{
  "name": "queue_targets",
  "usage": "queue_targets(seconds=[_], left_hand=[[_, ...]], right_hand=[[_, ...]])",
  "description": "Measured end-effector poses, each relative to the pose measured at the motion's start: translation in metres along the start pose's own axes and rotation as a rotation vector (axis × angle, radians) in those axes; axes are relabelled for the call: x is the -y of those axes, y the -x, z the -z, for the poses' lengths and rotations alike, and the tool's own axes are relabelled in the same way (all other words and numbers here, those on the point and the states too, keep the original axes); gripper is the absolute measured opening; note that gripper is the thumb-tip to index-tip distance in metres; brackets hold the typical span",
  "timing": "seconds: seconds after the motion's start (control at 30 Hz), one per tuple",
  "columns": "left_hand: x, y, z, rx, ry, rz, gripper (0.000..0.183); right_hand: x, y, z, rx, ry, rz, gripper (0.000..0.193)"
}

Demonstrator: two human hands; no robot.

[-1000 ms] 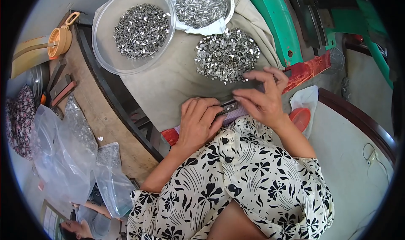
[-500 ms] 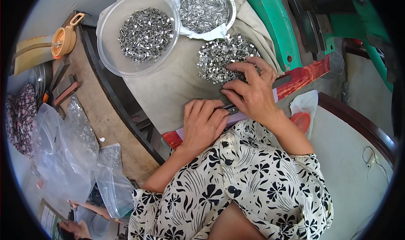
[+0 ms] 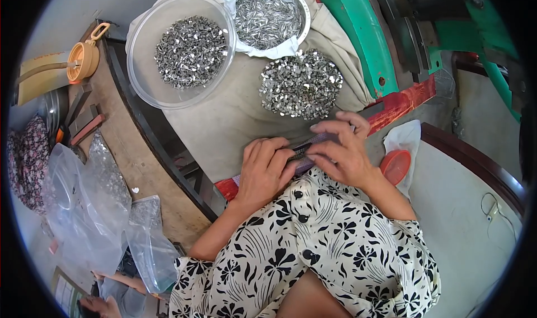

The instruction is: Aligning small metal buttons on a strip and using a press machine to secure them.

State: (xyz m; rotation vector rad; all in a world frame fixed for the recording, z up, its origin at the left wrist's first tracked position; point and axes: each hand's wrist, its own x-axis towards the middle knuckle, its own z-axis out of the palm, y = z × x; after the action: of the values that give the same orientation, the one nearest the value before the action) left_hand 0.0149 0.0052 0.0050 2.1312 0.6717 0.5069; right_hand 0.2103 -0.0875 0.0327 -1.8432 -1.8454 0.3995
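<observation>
At the near edge of the cloth-covered table, my left hand (image 3: 263,164) is closed, its fingers curled at one end of a dark narrow piece (image 3: 301,149). What this piece is, and what the fingertips grip, is hidden. My right hand (image 3: 345,155) comes to the other end with thumb and index finger close together in a pinch; anything between them is too small to make out. Just beyond the hands lies a loose pile of small shiny metal pieces (image 3: 302,86) on the beige cloth (image 3: 215,139).
A clear plastic bowl (image 3: 134,75) of small metal parts stands far left. Beside it is a lined metal bowl (image 3: 307,19) of slim silvery pieces. A green machine frame (image 3: 352,33) rises at right. Plastic bags (image 3: 84,200) and an orange lid (image 3: 83,61) lie left; another person (image 3: 126,295) is lower left.
My right hand has moved from the pile's near edge down toward my left hand, to the dark narrow piece. My left hand stays almost in place.
</observation>
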Motion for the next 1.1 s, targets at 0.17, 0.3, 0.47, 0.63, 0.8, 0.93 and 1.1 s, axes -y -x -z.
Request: queue_targets(seconds=[0.17, 0.3, 0.47, 0.63, 0.8, 0.93, 1.1], left_hand=[[0.002, 0.004, 0.000, -0.010, -0.003, -0.026, 0.027], [0.002, 0.006, -0.001, -0.021, 0.015, -0.008, 0.027], [0.002, 0.007, -0.001, -0.042, 0.036, 0.013, 0.026], [0.001, 0.003, 0.000, -0.015, 0.010, 0.007, 0.027], [-0.001, 0.000, -0.002, -0.018, -0.072, -0.049, 0.022], [-0.002, -0.002, -0.003, -0.005, -0.107, -0.050, 0.017], [-0.002, -0.003, -0.004, -0.026, -0.094, -0.062, 0.024]], right_hand=[[0.004, 0.003, -0.007, 0.025, 0.004, 0.025, 0.018], [0.006, 0.001, -0.011, -0.010, 0.015, 0.059, 0.018], [0.007, 0.001, -0.007, 0.007, 0.030, 0.039, 0.020], [-0.005, 0.005, 0.007, -0.060, 0.056, -0.029, 0.024], [-0.002, 0.009, 0.001, -0.038, 0.087, -0.031, 0.024], [0.000, 0.010, -0.006, -0.064, 0.151, 0.043, 0.021], [0.000, 0.009, -0.006, -0.110, 0.295, 0.215, 0.019]])
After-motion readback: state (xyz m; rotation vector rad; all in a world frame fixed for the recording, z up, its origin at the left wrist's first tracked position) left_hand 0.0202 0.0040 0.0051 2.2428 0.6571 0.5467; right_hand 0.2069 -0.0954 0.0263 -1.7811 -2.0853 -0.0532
